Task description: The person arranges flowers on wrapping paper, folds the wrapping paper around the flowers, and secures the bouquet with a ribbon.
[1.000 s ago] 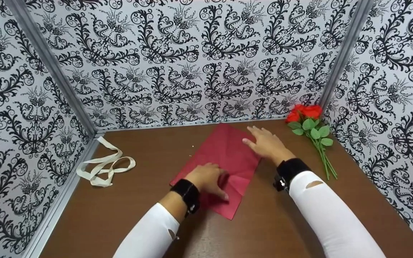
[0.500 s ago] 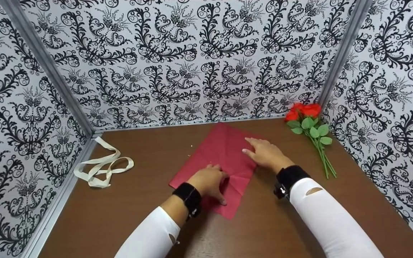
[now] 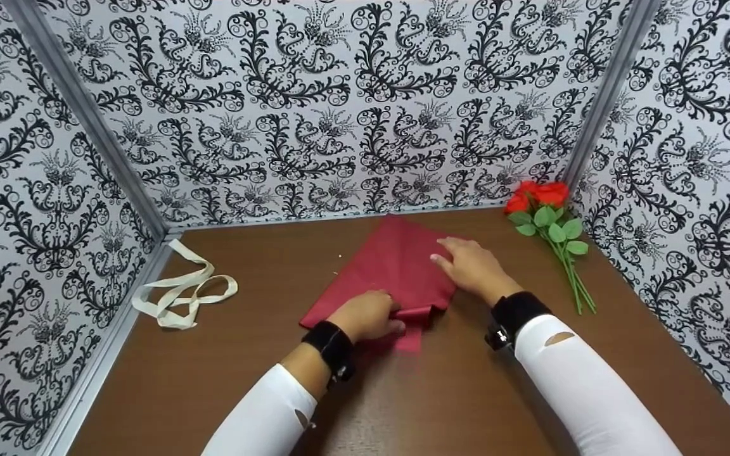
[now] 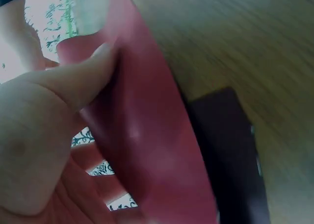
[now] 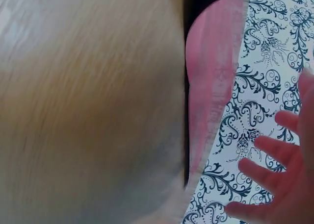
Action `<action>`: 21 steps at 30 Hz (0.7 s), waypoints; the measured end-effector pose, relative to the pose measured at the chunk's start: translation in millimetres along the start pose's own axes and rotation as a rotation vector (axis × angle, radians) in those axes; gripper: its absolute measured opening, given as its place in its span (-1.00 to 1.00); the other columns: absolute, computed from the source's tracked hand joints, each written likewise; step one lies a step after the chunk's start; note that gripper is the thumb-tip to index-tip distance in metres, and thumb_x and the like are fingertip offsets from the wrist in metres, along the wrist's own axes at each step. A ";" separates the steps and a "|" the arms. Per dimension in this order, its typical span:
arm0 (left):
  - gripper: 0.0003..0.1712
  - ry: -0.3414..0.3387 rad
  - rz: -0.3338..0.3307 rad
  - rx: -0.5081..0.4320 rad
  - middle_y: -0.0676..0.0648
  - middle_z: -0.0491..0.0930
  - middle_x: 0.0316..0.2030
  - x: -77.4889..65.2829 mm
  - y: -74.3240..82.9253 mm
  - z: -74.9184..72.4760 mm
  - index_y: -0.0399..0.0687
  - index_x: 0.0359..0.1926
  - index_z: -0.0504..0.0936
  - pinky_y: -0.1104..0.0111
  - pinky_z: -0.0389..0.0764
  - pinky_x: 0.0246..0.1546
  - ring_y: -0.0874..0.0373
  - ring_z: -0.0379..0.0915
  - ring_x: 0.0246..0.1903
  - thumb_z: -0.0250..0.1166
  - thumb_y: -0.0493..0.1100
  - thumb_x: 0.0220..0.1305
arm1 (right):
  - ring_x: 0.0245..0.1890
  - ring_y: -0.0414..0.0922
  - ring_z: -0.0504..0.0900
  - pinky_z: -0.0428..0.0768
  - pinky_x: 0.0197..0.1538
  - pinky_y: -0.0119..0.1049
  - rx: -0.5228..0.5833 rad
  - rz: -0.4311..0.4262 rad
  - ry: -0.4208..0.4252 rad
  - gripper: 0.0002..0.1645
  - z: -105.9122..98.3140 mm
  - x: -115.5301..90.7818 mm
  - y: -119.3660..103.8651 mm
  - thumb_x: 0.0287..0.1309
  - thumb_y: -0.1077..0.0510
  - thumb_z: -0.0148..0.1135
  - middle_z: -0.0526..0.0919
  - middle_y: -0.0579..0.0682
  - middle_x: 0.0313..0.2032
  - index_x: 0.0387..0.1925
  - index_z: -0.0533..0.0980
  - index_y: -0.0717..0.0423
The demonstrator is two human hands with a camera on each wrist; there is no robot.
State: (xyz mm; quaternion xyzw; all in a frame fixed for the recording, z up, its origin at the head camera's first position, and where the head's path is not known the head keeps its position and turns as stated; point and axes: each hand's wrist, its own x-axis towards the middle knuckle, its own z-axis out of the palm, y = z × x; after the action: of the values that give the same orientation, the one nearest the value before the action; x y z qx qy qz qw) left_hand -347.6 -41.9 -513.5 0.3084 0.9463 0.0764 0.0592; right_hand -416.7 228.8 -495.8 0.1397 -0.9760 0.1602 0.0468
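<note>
A dark red sheet of wrapping paper [image 3: 403, 266] lies in the middle of the table, its near edge curled up and over. My left hand [image 3: 368, 315] grips that near edge; in the left wrist view the thumb [image 4: 91, 77] presses on the bent paper [image 4: 152, 150] with the other fingers behind it. Over the sheet's right side is my right hand [image 3: 476, 269], fingers loosely extended. The right wrist view shows this hand's fingers [image 5: 270, 170] spread apart, with the paper [image 5: 208, 67] beyond.
A cream ribbon [image 3: 181, 294] lies in loose loops at the left of the brown table [image 3: 257, 266]. Red roses [image 3: 539, 199] with green stems lie at the back right. Patterned walls [image 3: 314, 114] enclose the back and sides.
My left hand has closed its thumb on the sheet's near edge, which was flat and now rolls upward, away from me. The right hand stays nearly in place.
</note>
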 end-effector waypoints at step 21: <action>-0.58 0.320 -0.242 -0.674 -0.07 0.60 -0.29 8.8 -38.0 -25.8 -0.12 -0.03 0.72 0.08 0.59 0.06 0.05 0.51 -0.23 0.10 0.10 0.63 | -0.45 0.18 0.60 0.55 -0.34 0.16 0.032 -0.068 0.430 -0.56 -11.7 -8.3 -13.6 0.49 -0.14 0.15 0.60 0.09 -0.47 -0.47 0.44 0.03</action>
State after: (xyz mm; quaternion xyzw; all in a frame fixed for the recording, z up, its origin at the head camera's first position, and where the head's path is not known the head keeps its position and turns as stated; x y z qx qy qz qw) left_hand -380.6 -69.8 -495.6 0.1421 0.8950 0.4224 0.0176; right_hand -404.3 222.4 -481.8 0.1358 -0.9357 0.2000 0.2571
